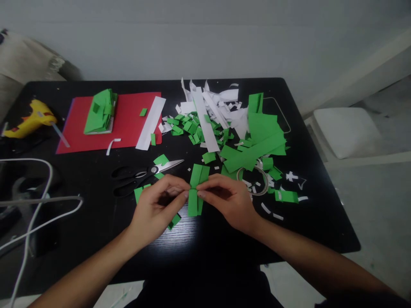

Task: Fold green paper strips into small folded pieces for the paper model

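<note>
Between my two hands is a folded green paper piece [194,205], narrowed at its middle by a band across it. My left hand [159,205] pinches its left side with thumb and forefinger. From the right, my right hand [229,199] pinches the same piece at the middle, its fingertips close to those of the left. Black-handled scissors [154,170] lie open just beyond my left hand, with green scraps around them. A roll of tape [267,182] lies beyond my right hand, partly among paper scraps.
A red sheet [128,115] at the back left bears a stack of folded green paper [101,112]. A yellow glue gun [34,119] lies left of it. White cables [48,201] loop over the left side. White strips [205,124] and green sheets [263,132] pile up behind.
</note>
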### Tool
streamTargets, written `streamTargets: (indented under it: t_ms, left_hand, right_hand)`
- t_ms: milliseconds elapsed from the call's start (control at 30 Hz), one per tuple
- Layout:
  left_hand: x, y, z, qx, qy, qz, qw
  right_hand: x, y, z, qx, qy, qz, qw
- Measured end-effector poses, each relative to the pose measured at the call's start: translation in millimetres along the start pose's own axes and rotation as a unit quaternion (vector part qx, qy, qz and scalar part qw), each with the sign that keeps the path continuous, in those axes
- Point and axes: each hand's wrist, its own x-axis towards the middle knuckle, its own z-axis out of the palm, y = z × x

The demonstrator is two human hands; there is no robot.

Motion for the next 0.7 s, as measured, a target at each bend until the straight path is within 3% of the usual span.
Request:
streamTargets:
  t_ms: [700]
  left_hand:
    - [-0.8, 2.2, 0.5, -0.027, -0.004, -0.048, 0.998]
  right_hand:
    - [-3.6, 1.3, -0.6, -0.071, 0.008, -0.065, 0.995]
